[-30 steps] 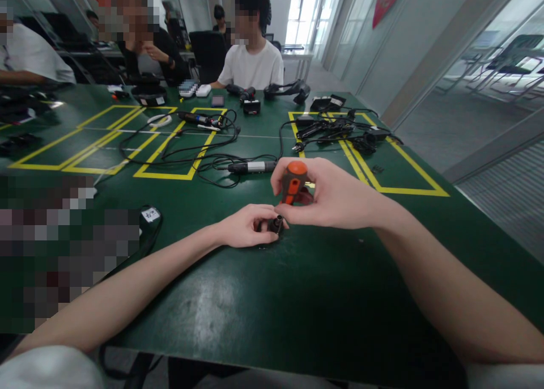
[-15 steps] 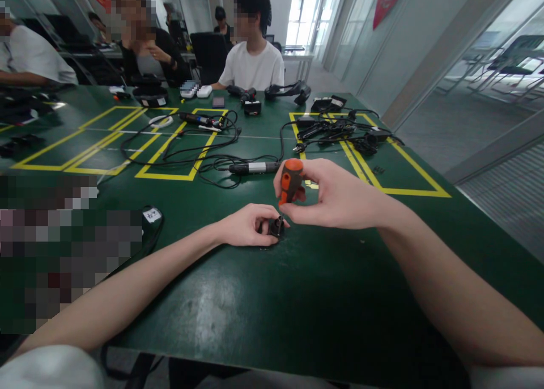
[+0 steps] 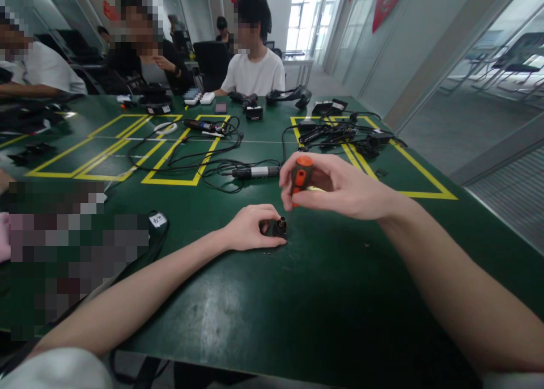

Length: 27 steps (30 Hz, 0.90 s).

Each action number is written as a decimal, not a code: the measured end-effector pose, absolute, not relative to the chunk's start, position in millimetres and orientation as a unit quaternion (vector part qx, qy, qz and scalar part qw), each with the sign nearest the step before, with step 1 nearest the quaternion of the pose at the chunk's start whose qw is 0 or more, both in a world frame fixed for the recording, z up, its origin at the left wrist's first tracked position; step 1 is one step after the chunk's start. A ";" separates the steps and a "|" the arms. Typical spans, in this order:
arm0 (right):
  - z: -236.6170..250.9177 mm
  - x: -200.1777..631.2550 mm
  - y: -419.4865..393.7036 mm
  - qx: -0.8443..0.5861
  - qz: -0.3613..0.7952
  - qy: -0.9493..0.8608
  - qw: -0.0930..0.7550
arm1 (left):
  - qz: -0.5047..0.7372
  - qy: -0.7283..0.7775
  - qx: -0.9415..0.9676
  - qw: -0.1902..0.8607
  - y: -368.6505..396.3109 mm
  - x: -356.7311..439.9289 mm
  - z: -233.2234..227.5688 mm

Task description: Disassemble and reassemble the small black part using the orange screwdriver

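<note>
My right hand [image 3: 340, 187] grips a short screwdriver with an orange and black handle [image 3: 301, 173], held upright with its tip pointing down. My left hand [image 3: 250, 227] rests on the green table [image 3: 323, 298] and pinches a small black cylindrical part [image 3: 279, 227] that stands on the table. The screwdriver tip hovers just above and to the right of that part; whether it touches is unclear.
Beyond my hands lie a black tool with a silver band [image 3: 255, 172], tangled black cables [image 3: 204, 156] and a pile of adapters [image 3: 335, 132] inside yellow taped boxes. Other people sit along the far edge. A blurred patch covers the table's left side.
My right hand lifted the screwdriver slightly up and to the right, off the black part. The left hand stayed on the part. The view tilted a little downward.
</note>
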State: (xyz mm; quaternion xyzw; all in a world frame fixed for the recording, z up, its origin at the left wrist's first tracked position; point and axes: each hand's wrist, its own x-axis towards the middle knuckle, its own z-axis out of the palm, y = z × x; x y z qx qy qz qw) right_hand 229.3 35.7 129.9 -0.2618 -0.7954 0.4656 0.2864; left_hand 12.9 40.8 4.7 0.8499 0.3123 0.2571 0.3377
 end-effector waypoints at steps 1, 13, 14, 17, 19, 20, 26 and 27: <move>128.6 228.6 36.6 -0.258 0.481 -0.786 0.289 | 0.256 0.314 0.852 0.330 41.0 12.8 4.5; 123.6 225.6 39.1 -0.309 0.391 -0.774 0.390 | 0.251 0.325 0.844 0.345 41.6 14.7 1.1; 124.2 226.6 39.4 -0.315 0.382 -0.773 0.397 | 0.251 0.324 0.843 0.348 41.7 14.8 1.0; 125.6 229.0 40.0 -0.338 0.361 -0.767 0.409 | 0.254 0.321 0.841 0.354 42.3 14.6 0.7; 126.4 230.2 40.1 -0.346 0.361 -0.763 0.409 | 0.253 0.319 0.843 0.352 42.9 14.4 0.5; 127.1 230.9 40.0 -0.345 0.367 -0.763 0.406 | 0.251 0.318 0.844 0.351 43.1 14.3 0.4; 135.6 236.1 36.9 -0.276 0.468 -0.772 0.330 | 0.248 0.321 0.845 0.348 43.2 14.7 0.6; 136.6 236.5 36.5 -0.262 0.477 -0.775 0.321 | 0.249 0.321 0.845 0.348 43.0 14.7 0.7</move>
